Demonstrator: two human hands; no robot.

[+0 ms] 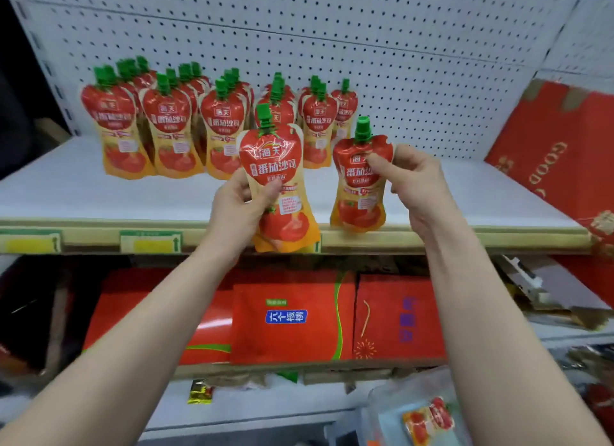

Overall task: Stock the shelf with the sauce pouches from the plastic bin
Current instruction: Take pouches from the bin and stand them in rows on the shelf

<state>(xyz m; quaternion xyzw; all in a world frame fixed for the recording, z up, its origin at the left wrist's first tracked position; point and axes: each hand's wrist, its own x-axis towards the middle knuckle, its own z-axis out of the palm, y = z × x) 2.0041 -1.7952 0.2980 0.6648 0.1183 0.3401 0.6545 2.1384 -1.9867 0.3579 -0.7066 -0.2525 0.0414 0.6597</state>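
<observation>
Two bare forearms reach up from the bottom of the view toward a white shelf (99, 193). Low at the right, beside the right forearm, sits a clear plastic bin (392, 409) with one sauce pouch (428, 419) lying inside it.

At the shelf's front edge, the left hand (236, 209) is closed around the middle of a red and orange pouch with a green cap (279, 186), thumb across its front. This pouch is upright and tilted slightly, and its bottom hangs down past the shelf lip.

Just to its right, the right hand (415, 183) pinches the upper right edge of a second pouch (360, 186) between thumb and fingers. Its base is at the shelf's front edge; whether it rests on the shelf cannot be told.

Behind both hands, toward the back of the shelf, about a dozen matching pouches (169, 126) stand upright in short rows against a white pegboard wall (415, 63). A red carton (561, 156) leans at the far right of the shelf. Yellow price tags (151, 243) line the shelf's front strip. On the shelf below lie flat red boxes (292, 322).
</observation>
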